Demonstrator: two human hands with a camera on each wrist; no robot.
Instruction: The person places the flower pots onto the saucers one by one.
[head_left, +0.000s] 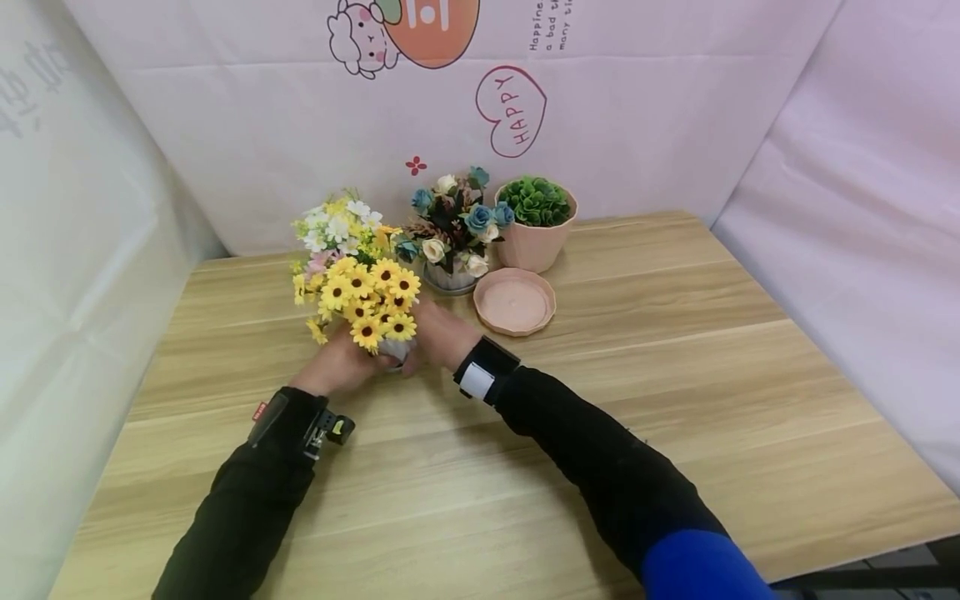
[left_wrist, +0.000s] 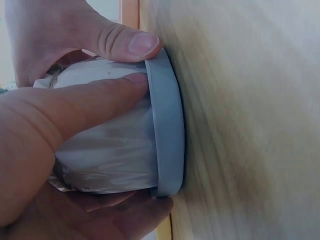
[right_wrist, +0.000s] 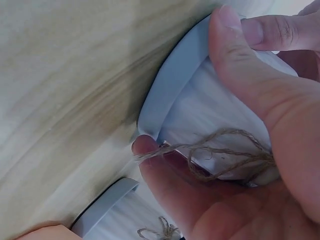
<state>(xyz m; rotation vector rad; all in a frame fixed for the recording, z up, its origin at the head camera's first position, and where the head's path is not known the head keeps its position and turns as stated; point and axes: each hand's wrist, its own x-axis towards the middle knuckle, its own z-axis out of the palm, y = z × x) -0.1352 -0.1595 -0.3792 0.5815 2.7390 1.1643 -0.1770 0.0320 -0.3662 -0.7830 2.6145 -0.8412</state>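
Yellow daisy-like flowers (head_left: 367, 296) stand in a whitish wrapped flowerpot (left_wrist: 107, 137), mostly hidden by hands and blooms in the head view. Its base sits in a shallow grey-blue saucer (left_wrist: 169, 125) on the table, and a twine bow (right_wrist: 225, 155) is tied round it. My left hand (head_left: 345, 362) grips the pot from the left, thumb along its side reaching the saucer rim. From the right, my right hand (head_left: 444, 332) holds pot and saucer, its thumb (right_wrist: 235, 50) over the rim and a fingertip at the saucer's lower edge.
White and yellow flowers (head_left: 337, 229) stand just behind, their pot hidden. Along the back are a pot of blue and cream roses (head_left: 453, 221) on a saucer and a pink pot (head_left: 532, 246) with green leaves. An unoccupied pink saucer (head_left: 514, 302) lies right of my right hand.
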